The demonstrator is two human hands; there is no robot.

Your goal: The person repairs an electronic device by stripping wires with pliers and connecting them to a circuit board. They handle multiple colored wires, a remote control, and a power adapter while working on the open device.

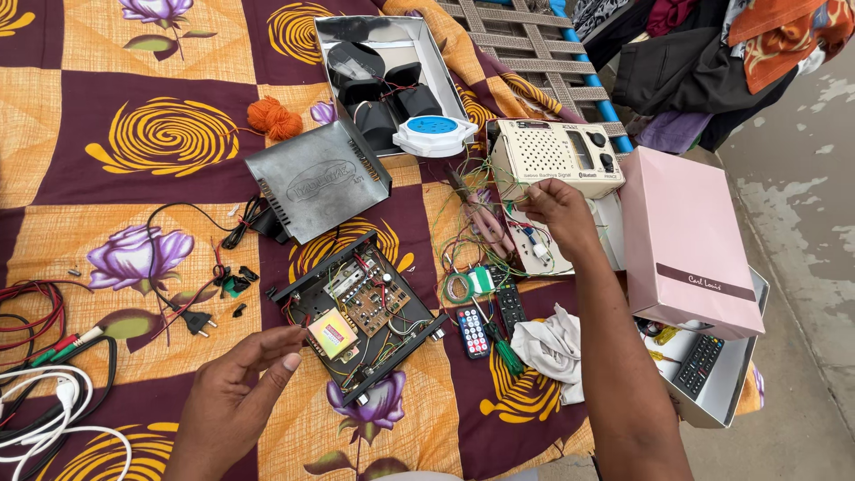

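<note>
My left hand point(239, 385) hovers at the near left of an opened black amplifier chassis point(356, 312) with circuit boards inside, fingers loosely apart and holding nothing. My right hand point(557, 212) reaches out to a tangle of thin green and coloured wires point(472, 233) just in front of a cream radio point(554, 157). Its fingertips are pinched together at the wires, though I cannot make out whether a wire lies between them. A grey metal cover point(316, 180) lies beyond the chassis.
All sits on a patterned orange and maroon cloth point(107, 134). A tray of black parts point(392, 76), a pink box point(681, 240), remote controls point(473, 331), a white rag point(552, 349), an orange yarn ball point(273, 117) and cables point(44, 392) at left surround the work.
</note>
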